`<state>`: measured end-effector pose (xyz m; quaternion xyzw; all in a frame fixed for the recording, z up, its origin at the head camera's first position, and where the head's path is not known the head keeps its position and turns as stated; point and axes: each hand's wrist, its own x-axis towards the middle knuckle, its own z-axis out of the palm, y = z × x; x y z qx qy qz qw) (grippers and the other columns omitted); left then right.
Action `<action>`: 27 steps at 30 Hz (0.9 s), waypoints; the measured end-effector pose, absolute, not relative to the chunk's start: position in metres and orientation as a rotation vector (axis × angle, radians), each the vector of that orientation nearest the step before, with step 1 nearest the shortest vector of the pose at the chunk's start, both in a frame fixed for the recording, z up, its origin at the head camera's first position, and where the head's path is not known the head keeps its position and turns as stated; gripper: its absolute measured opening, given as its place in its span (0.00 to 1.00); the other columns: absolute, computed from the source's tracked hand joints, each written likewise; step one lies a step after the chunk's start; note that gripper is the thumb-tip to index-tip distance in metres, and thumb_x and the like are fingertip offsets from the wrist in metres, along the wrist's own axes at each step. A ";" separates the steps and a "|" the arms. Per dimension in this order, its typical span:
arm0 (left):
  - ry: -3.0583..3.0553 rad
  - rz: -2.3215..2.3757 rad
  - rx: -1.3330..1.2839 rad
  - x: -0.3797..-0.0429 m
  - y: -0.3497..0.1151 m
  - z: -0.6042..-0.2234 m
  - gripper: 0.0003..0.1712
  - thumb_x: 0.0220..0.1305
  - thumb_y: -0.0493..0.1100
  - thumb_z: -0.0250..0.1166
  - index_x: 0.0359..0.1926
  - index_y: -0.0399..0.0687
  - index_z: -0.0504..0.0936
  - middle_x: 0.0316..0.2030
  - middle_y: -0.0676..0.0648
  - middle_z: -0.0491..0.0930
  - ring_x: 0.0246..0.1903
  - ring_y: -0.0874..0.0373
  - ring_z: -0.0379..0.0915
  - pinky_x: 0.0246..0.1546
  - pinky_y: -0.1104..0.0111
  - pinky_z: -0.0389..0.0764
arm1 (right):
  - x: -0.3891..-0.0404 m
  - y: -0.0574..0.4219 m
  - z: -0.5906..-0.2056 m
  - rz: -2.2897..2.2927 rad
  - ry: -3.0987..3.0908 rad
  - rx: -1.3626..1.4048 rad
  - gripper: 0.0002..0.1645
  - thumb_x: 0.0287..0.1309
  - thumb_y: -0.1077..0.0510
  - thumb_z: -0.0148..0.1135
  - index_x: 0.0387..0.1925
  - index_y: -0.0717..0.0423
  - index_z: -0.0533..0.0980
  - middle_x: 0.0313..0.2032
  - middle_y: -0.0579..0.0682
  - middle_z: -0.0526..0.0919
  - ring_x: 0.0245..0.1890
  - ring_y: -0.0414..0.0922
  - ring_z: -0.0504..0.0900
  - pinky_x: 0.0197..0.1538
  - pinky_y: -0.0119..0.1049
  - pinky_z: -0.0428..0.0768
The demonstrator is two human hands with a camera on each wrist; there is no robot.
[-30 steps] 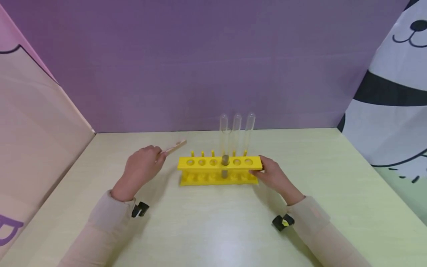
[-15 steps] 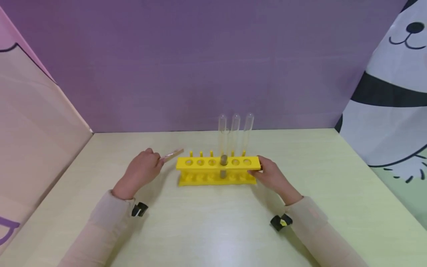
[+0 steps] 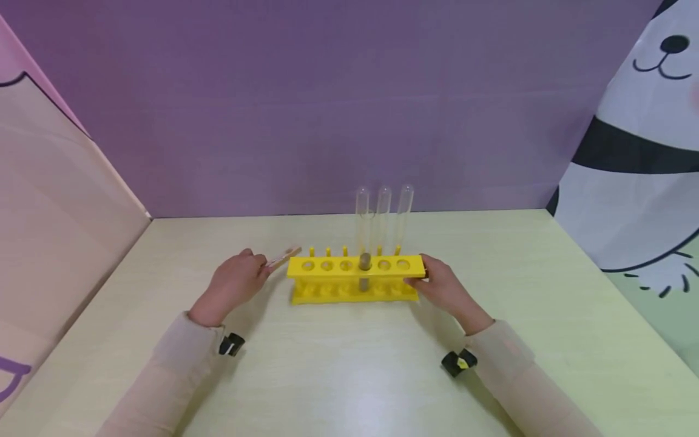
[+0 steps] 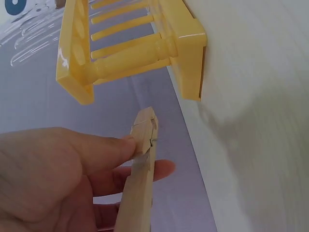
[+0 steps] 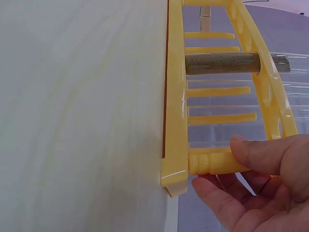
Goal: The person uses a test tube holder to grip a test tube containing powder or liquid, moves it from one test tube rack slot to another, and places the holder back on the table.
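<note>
In my left hand (image 3: 235, 280) I pinch a wooden test tube holder (image 4: 141, 145) between thumb and fingers. Its jaw end points toward the left end of the yellow test tube rack (image 3: 317, 267), apart from it. My right hand (image 3: 443, 285) grips the post at the rack's right end, as the right wrist view shows. An upright glass test tube with grey-brown contents (image 5: 222, 63) stands in one of the rack's holes, right of the middle. Behind it, three clear test tubes (image 3: 406, 206) sit upside down on the rack's back pegs.
The rack stands on a pale wood table (image 3: 349, 364), toward its far side. A purple backdrop (image 3: 349, 109) rises at the back edge. Printed panels (image 3: 639, 206) flank the table on both sides.
Since a second ago, my left hand has moved slightly right and down, lowering the wooden holder nearer the rack's left end. My right hand keeps its grip on the rack.
</note>
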<state>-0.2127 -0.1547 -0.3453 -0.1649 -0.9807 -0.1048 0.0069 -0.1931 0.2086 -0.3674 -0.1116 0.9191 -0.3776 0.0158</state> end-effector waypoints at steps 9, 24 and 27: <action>-3.105 -0.374 -0.494 -0.215 -0.151 -0.354 0.11 0.65 0.42 0.58 0.36 0.36 0.79 0.24 0.46 0.72 0.22 0.54 0.65 0.21 0.66 0.67 | -0.192 0.208 -0.366 -1.162 2.858 -0.345 0.21 0.60 0.67 0.58 0.53 0.71 0.68 0.48 0.64 0.77 0.46 0.55 0.77 0.46 0.45 0.78; -3.243 -0.485 -0.397 -0.215 -0.138 -0.361 0.11 0.65 0.44 0.60 0.32 0.39 0.76 0.24 0.46 0.75 0.24 0.54 0.68 0.28 0.64 0.71 | -0.192 0.208 -0.366 -1.176 2.856 -0.344 0.20 0.60 0.67 0.58 0.53 0.70 0.69 0.48 0.64 0.77 0.46 0.55 0.77 0.47 0.46 0.78; -3.259 -0.519 -0.398 -0.213 -0.138 -0.362 0.12 0.65 0.44 0.61 0.30 0.38 0.76 0.23 0.47 0.74 0.23 0.54 0.67 0.27 0.65 0.70 | -0.192 0.208 -0.367 -1.190 2.852 -0.352 0.19 0.59 0.68 0.58 0.52 0.70 0.69 0.48 0.64 0.77 0.46 0.55 0.77 0.47 0.46 0.78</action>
